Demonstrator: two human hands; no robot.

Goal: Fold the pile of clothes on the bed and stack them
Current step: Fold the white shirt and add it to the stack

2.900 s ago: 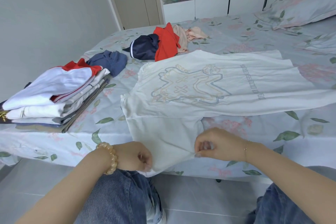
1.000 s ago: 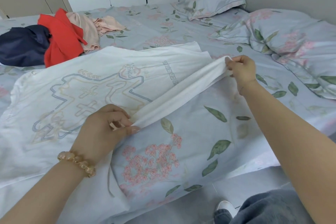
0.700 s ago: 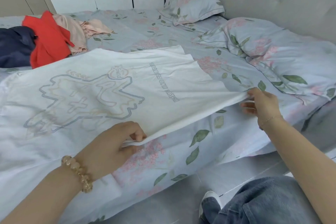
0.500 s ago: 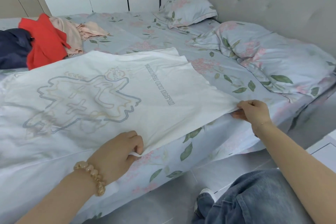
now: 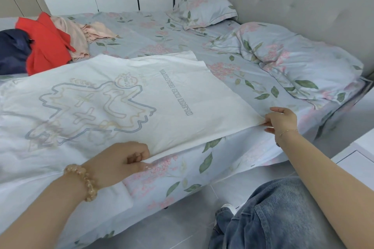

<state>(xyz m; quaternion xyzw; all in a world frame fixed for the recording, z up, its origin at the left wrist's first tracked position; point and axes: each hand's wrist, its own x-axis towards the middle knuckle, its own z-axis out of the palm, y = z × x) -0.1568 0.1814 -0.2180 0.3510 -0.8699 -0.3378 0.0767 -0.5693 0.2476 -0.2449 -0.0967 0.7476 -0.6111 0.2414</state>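
Both hands pinch the white printed T-shirt lying flat on the bed: left hand and right hand at its near edge; keep it taut, fold evenly

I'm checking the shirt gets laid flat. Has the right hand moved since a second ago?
Yes. The right hand, pinching the white shirt hem, has come down from above the sheet toward the near edge of the bed.

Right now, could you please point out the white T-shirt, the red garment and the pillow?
white T-shirt (image 5: pixel 113 105): head view, on its printed front.
red garment (image 5: pixel 47 46): head view, on its middle.
pillow (image 5: pixel 204 9): head view, on its floral cover.
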